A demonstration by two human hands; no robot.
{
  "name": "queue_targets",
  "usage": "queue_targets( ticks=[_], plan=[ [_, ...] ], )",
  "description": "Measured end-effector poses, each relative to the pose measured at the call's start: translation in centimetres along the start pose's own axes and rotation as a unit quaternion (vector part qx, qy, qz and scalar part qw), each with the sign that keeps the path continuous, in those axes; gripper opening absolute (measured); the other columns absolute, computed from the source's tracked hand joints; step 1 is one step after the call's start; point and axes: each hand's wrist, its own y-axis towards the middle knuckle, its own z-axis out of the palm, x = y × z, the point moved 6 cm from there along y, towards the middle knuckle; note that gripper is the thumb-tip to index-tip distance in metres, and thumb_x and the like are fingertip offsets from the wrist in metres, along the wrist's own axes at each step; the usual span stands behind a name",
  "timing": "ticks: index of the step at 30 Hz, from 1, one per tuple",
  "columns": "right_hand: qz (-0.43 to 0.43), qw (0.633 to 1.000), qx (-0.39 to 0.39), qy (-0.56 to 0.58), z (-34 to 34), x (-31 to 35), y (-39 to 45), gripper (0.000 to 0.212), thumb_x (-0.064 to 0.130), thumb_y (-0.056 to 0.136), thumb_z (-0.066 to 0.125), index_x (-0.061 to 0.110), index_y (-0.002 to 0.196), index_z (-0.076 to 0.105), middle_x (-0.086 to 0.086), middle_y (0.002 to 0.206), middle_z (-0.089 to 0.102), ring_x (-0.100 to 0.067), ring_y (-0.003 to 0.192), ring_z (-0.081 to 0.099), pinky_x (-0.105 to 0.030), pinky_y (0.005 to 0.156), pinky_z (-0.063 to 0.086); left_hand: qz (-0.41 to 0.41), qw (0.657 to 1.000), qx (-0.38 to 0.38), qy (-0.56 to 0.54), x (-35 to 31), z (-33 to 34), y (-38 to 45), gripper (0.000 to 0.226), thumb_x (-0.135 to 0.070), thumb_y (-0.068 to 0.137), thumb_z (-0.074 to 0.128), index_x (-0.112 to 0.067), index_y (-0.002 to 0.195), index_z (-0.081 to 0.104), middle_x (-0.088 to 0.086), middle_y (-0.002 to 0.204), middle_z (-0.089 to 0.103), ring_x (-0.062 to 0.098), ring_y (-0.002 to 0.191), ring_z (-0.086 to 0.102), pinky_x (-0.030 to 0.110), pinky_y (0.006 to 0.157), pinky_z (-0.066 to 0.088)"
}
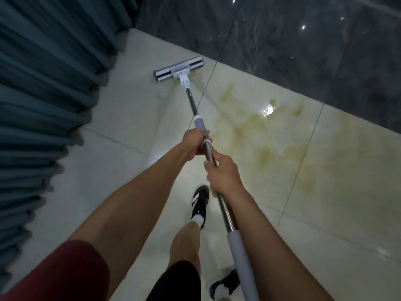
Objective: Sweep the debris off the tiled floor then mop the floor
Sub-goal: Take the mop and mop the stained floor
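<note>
Both my hands grip the mop pole [196, 115], left hand [195, 144] ahead of right hand [223, 173]; the mop head [179, 69] sits far-left on the floor [325, 170]. I judge mopping underway; next, pull across the yellowish stains [256, 131].

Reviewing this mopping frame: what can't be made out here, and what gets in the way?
All in the head view:
- Underside of the mop head: faces the floor, so its dirt can't be judged.
- Mop handle's top end: cut off by the bottom edge.
- Floor under the curtain: hidden by its folds.
- Rear shoe: blurred, partly behind the handle.
- Left hand fingers: mostly wrapped out of sight.
</note>
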Motion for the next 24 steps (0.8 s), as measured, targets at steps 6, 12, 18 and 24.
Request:
queue_targets(
  ticks=[6,12,18,24],
  plan=[
    [-0.012,1.000,0.007,0.026,0.7,6.9,9.0,0.037,0.019,0.101,0.050,0.029,0.136,0.056,-0.010,0.080,0.063,-0.022,0.049,0.056,-0.030,0.045,0.052,0.047,0.997,-0.040,0.045,-8.8,-1.3,6.3,0.018,-0.024,0.101,0.058,-0.009,0.090,0.058,0.010,0.078,0.065,0.024,0.063,0.060,0.033,0.062,0.052],
    [0.006,0.999,0.019,0.045,1.1,6.4,9.5,0.039,0.017,0.101,0.048,0.031,0.137,0.054,-0.009,0.078,0.060,-0.021,0.048,0.054,-0.026,0.042,0.048,0.033,0.993,-0.018,0.115,-9.1,-1.4,7.5,0.023,-0.025,0.101,0.058,-0.003,0.107,0.060,0.011,0.084,0.067,0.024,0.070,0.064,0.041,0.078,0.057],
    [0.023,0.998,0.020,0.057,1.5,1.1,5.7,0.053,0.013,0.100,0.044,0.038,0.147,0.043,-0.010,0.084,0.056,-0.023,0.056,0.054,-0.026,0.042,0.048,0.030,0.990,-0.029,0.131,-3.7,-0.4,5.4,0.022,-0.023,0.098,0.062,-0.002,0.106,0.062,0.015,0.087,0.071,0.026,0.067,0.066,0.036,0.066,0.054],
    [0.032,0.999,0.006,0.037,1.4,-6.6,-2.2,0.052,0.016,0.101,0.047,0.035,0.149,0.040,-0.007,0.095,0.061,-0.018,0.061,0.056,-0.022,0.041,0.047,0.019,0.985,-0.002,0.174,5.5,1.5,0.7,0.021,-0.022,0.097,0.062,-0.002,0.093,0.060,0.019,0.087,0.072,0.030,0.073,0.061,0.023,0.041,0.035]
  ],
)
